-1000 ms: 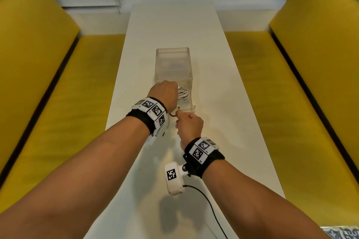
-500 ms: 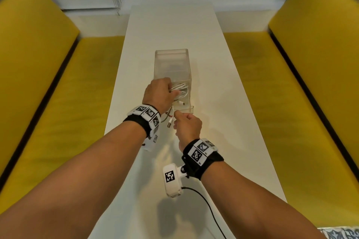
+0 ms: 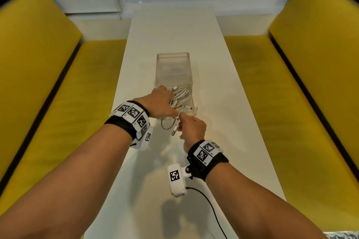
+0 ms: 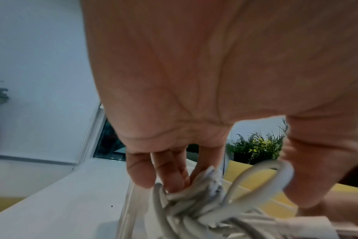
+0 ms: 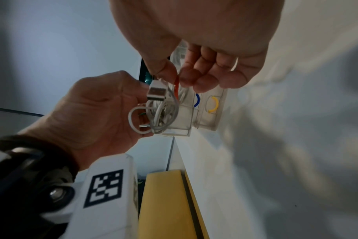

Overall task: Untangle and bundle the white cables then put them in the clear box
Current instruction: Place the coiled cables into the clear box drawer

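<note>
My left hand (image 3: 161, 103) grips a coil of white cables (image 3: 179, 96) just above the near end of the clear box (image 3: 172, 60); its fingers curl round the strands (image 4: 194, 202). A loose loop and a USB plug (image 3: 173, 132) hang below the coil. My right hand (image 3: 181, 121) is right in front of the coil. In the right wrist view its thumb and forefinger pinch a red rubber band (image 5: 176, 85) against the cable bundle (image 5: 161, 113), beside the USB plug (image 5: 156, 93). The far end of the box holds something pale that I cannot make out.
A small clear tray (image 5: 221, 113) next to the box holds a blue band (image 5: 197, 100) and a yellow band (image 5: 213, 104). The long white table (image 3: 174, 25) runs between two yellow benches (image 3: 58, 93). A black wire (image 3: 209, 205) trails from my right wrist camera.
My left hand has drawn slightly back towards me, so more of the cable coil shows. A loop and the USB plug now hang below it. My right hand has barely moved.
</note>
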Action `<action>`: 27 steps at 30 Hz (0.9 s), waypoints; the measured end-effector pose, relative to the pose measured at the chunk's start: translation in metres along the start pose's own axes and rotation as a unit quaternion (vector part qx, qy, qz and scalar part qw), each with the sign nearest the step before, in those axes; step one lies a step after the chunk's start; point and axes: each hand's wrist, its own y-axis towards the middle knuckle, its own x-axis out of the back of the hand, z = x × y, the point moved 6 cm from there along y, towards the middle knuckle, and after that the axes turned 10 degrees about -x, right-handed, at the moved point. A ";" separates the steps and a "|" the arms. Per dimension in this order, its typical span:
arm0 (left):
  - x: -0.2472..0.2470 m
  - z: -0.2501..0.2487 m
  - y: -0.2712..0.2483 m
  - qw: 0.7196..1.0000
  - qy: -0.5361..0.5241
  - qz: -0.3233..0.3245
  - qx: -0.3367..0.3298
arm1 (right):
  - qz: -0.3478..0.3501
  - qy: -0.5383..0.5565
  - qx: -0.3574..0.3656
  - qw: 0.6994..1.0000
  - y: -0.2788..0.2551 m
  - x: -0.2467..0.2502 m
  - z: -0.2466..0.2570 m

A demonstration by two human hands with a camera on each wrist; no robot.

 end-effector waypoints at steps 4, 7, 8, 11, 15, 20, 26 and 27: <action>0.001 0.004 -0.002 0.999 -0.008 -0.006 -0.042 | 0.013 0.006 -0.002 1.000 -0.001 0.001 0.004; 0.001 0.001 -0.008 0.993 -0.021 -0.066 -0.091 | 0.015 0.009 -0.002 1.000 -0.001 0.003 0.006; -0.001 0.001 -0.010 0.993 -0.016 -0.075 -0.094 | 0.015 0.008 -0.002 1.000 -0.001 0.003 0.006; -0.010 0.003 -0.016 0.994 0.023 -0.067 -0.088 | 0.012 0.002 -0.004 1.000 -0.002 0.003 0.007; -0.012 0.001 -0.019 0.991 0.032 -0.087 -0.101 | 0.014 -0.007 -0.006 1.000 -0.003 0.002 0.007; 0.004 0.005 -0.015 0.988 -0.037 -0.122 -0.083 | 0.021 -0.017 -0.008 1.000 -0.003 0.000 0.002; 0.006 0.000 -0.002 0.982 0.014 -0.184 -0.045 | 0.021 -0.012 -0.010 1.000 -0.002 -0.004 0.000; 0.006 -0.001 0.000 0.977 0.015 -0.210 -0.036 | 0.022 -0.012 -0.009 1.000 -0.002 -0.005 0.001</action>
